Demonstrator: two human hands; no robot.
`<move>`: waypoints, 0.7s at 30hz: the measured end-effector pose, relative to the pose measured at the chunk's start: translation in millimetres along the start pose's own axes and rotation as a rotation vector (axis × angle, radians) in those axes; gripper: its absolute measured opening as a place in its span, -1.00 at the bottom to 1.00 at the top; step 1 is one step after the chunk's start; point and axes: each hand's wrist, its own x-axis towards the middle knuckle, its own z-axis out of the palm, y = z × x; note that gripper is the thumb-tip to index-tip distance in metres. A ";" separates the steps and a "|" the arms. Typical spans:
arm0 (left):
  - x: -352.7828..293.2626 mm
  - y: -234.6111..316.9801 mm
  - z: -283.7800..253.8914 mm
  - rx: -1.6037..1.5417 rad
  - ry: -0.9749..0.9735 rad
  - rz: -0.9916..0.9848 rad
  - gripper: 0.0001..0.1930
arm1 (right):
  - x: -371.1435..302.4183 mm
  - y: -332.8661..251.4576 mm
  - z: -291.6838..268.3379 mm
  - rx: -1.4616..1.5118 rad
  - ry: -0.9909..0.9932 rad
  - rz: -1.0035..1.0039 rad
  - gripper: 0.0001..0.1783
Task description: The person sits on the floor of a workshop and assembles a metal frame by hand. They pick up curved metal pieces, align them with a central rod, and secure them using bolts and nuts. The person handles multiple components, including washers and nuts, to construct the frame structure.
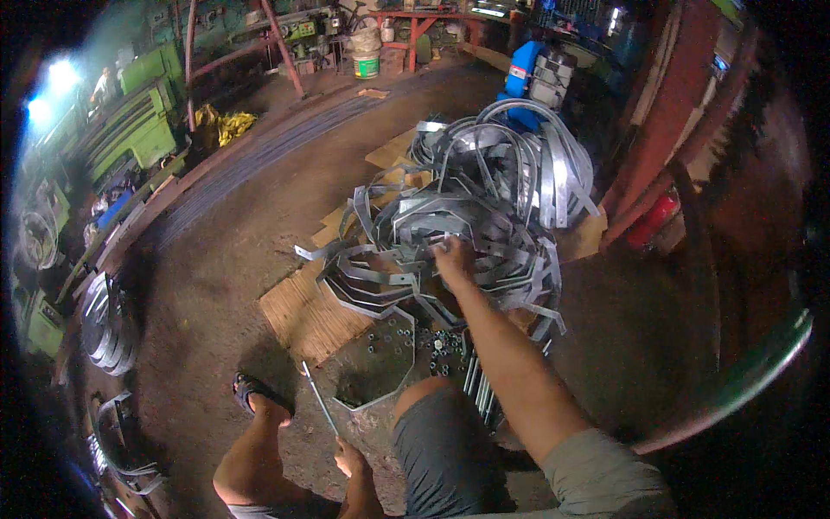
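My left hand [350, 458], low in the view between my knees, is closed round the lower end of a thin metal rod [320, 398] that slants up and to the left. My right arm stretches forward over a pile of bent metal strips [432, 208], several formed into angular hoops with holes at their ends. At the middle of the pile, my right hand [454, 261] has its fingers closed at a bent metal strip [445, 240]; the fingertips are partly hidden. Near my knee lies an angular strip hoop [413, 355], with loose nuts [443, 342] beside it. Several metal rods [481, 389] lie under my right forearm.
Cardboard [316, 311] lies under and beside the pile. Rounded strip hoops [553, 164] are heaped behind, near a blue machine [521, 73]. More curved strips [111, 324] lie at left, below a green machine [143, 130]. A red steel post [661, 121] rises at right.
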 end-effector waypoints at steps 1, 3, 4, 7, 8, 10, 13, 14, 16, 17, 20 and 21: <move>11.9 -6.6 -0.9 0.012 0.038 -0.030 -0.34 | 3.9 -0.6 -1.8 0.024 -0.032 0.073 -0.61; 32.2 -26.7 4.9 0.108 0.070 -0.008 -0.34 | 25.6 19.8 -7.8 -0.013 -0.072 0.149 -0.58; 39.0 -42.6 14.8 0.196 0.056 0.047 -0.33 | 45.7 53.2 -8.0 -0.081 -0.076 0.156 -0.56; 32.5 -53.9 17.9 0.146 -0.048 0.049 -0.33 | 94.2 129.7 -6.4 -0.099 0.100 0.170 -0.56; 32.5 -51.6 6.6 0.059 -0.058 0.010 -0.32 | 106.4 119.5 -0.9 -0.101 0.091 0.190 -0.57; 36.4 -63.7 9.6 0.226 -0.017 0.108 -0.43 | 137.9 147.4 -10.5 -0.197 0.201 0.137 -0.55; 45.4 -87.5 3.0 0.458 0.090 0.225 -0.49 | 184.0 155.4 5.0 -0.267 0.175 0.124 -0.52; 48.7 -95.3 7.4 0.527 0.132 0.253 -0.48 | 199.3 146.0 15.4 -0.276 0.134 0.124 -0.50; 47.9 -90.0 16.5 0.442 0.306 0.331 -0.58 | 192.6 133.9 11.3 -0.162 0.079 0.251 -0.53; 43.9 -83.4 22.1 0.427 0.228 0.359 -0.56 | 210.7 152.8 0.7 -0.291 0.020 0.239 -0.49; 55.0 -52.7 15.9 0.331 0.113 0.408 -0.51 | 241.8 162.5 26.3 -0.435 0.048 0.106 -0.49; 61.1 -44.5 11.1 0.288 0.066 0.435 -0.49 | 248.0 164.5 32.1 -0.382 0.058 0.130 -0.48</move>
